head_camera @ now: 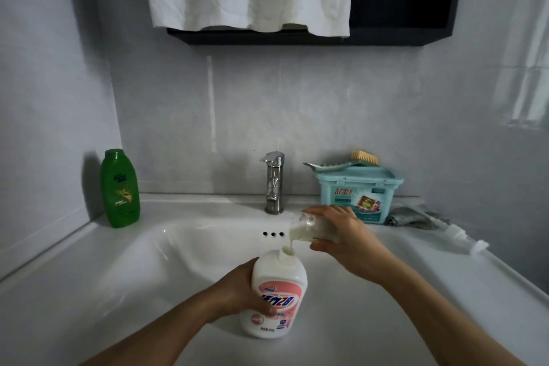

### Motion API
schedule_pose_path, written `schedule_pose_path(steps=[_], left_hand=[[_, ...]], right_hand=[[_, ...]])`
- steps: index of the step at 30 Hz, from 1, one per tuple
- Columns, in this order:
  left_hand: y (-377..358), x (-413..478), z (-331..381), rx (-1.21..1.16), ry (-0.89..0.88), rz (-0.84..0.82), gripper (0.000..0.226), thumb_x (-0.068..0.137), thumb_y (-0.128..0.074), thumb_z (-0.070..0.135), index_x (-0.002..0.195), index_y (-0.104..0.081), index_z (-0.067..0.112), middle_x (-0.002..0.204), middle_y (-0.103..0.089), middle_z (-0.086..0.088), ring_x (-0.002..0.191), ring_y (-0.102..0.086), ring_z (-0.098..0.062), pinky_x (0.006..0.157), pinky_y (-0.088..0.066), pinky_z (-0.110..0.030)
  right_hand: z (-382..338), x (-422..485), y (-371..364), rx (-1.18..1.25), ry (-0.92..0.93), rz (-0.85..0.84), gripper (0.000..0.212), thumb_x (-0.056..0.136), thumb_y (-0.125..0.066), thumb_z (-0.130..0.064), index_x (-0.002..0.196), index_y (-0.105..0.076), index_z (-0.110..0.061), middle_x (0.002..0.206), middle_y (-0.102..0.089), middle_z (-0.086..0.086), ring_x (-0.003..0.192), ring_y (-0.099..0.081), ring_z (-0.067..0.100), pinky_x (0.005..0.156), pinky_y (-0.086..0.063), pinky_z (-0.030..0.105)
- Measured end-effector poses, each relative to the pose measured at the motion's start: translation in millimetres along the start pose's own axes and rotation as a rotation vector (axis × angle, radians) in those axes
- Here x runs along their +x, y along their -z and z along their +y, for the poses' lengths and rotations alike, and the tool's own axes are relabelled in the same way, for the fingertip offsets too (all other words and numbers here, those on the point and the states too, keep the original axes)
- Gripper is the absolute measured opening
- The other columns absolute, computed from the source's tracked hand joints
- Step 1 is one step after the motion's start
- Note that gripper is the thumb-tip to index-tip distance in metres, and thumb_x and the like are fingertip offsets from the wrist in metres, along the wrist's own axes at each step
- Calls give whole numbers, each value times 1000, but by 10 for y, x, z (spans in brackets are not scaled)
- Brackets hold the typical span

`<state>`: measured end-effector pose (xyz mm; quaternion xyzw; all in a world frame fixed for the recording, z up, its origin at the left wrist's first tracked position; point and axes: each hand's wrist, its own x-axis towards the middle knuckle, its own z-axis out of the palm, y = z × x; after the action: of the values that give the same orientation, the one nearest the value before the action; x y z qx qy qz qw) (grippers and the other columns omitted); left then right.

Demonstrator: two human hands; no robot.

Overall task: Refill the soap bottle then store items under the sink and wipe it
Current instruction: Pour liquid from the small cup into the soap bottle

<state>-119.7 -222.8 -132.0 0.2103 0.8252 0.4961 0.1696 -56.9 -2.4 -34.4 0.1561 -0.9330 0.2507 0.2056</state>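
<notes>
My left hand [237, 291] grips a white soap bottle [277, 294] with a pink label, upright over the sink basin [184, 246], its neck uncapped. My right hand [347, 238] holds a clear cup [306, 227] tipped on its side just above that neck. A stream of white liquid soap [289, 246] runs from the cup's rim into the bottle's mouth. The bottle's pump top [460, 236] lies on the counter at the right.
A green bottle [120, 189] stands at the back left of the counter. The steel faucet [274, 183] rises behind the basin. A teal box [358, 194] with a brush and soap dish on its lid stands at the back right, beside a grey cloth [411, 217].
</notes>
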Motion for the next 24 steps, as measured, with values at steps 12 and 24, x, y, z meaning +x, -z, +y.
schedule_pose_path(steps=[12, 24], left_hand=[[3, -6, 7, -1, 2, 4, 75, 55, -86, 5, 121, -57, 24, 106, -73, 5, 101, -68, -11, 91, -55, -34], [0, -10, 15, -7, 1, -4, 75, 55, -87, 6, 121, -57, 24, 106, -73, 4, 100, -68, -11, 89, -55, -32]], right_hand=[[22, -4, -29, -25, 11, 1, 55, 81, -70, -24, 129, -45, -31, 116, -41, -19, 105, -33, 4, 86, -27, 12], [33, 4, -37, -33, 10, -3, 55, 81, -70, -24, 129, -45, -31, 123, -45, -14, 109, -35, 6, 88, -28, 13]])
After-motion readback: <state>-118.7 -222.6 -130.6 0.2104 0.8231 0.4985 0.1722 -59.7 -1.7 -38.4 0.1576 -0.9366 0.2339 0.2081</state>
